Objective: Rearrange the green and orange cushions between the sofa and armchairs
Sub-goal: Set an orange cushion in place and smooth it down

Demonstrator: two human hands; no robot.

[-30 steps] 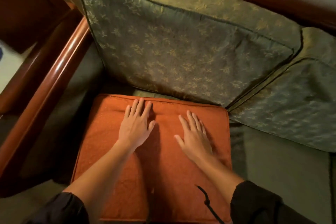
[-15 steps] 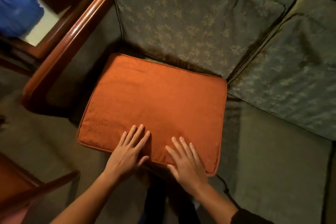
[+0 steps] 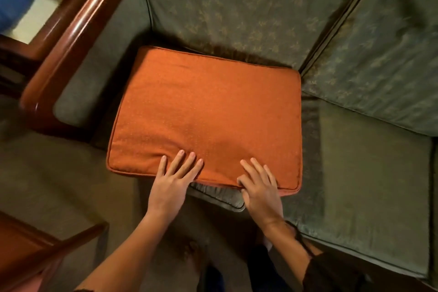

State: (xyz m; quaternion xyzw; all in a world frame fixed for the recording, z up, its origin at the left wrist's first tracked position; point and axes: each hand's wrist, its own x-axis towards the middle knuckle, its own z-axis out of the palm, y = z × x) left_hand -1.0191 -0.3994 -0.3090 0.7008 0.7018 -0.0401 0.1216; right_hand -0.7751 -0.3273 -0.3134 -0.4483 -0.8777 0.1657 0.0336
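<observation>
An orange cushion (image 3: 208, 111) lies flat on the left end of the green sofa seat (image 3: 367, 173), its back edge against a patterned green back cushion (image 3: 225, 7). A second green back cushion (image 3: 384, 54) leans to the right of it. My left hand (image 3: 170, 187) and my right hand (image 3: 260, 192) are both at the orange cushion's front edge. The fingers lie spread on top and the thumbs are tucked at or under the edge. A strip of the green seat cushion's front edge (image 3: 218, 195) shows beneath, between my hands.
The sofa's polished wooden armrest (image 3: 75, 38) runs along the left. A wooden armchair frame with an orange seat (image 3: 35, 251) sits at the bottom left. A blue object (image 3: 11, 7) is at the far upper left. Carpet lies in front of the sofa.
My hands slid from the middle of the orange cushion back to its front edge, thumbs tucking at the edge. The view pulled back and shows more of the sofa's right side.
</observation>
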